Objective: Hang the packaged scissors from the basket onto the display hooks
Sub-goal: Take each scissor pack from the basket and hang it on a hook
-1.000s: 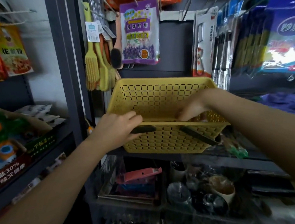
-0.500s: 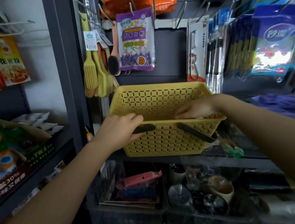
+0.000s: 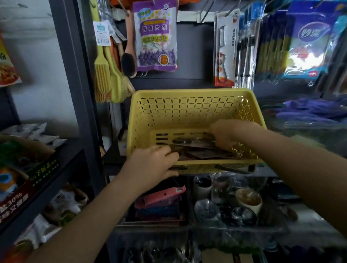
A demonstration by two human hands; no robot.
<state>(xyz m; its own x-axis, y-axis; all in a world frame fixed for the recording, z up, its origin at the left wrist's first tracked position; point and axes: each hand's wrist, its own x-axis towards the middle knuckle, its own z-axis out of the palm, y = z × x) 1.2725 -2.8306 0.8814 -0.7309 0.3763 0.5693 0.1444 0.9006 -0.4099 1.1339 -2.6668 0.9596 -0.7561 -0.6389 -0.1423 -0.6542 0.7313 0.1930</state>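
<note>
A yellow perforated basket [image 3: 189, 104] rests on a dark shelf at the centre. Flat dark packages of scissors [image 3: 197, 148] lie on its floor. My left hand [image 3: 152, 167] grips the basket's near rim at the front left, fingers curled over the edge. My right hand [image 3: 224, 133] reaches down inside the basket at the right, fingers closed on the top scissors package. Bare display hooks [image 3: 209, 4] stick out of the dark back panel above the basket.
Yellow brushes [image 3: 105, 74] and a purple sachet [image 3: 156, 36] hang at the upper left of the basket. A carded peeler [image 3: 225, 49] and blue packs [image 3: 307, 40] hang at the right. Bowls and cups [image 3: 245, 200] fill the shelf below.
The view has tilted down, showing the basket's floor and the packages. My right hand has gone from the near rim deeper into the basket onto a package. My left hand stays on the rim.
</note>
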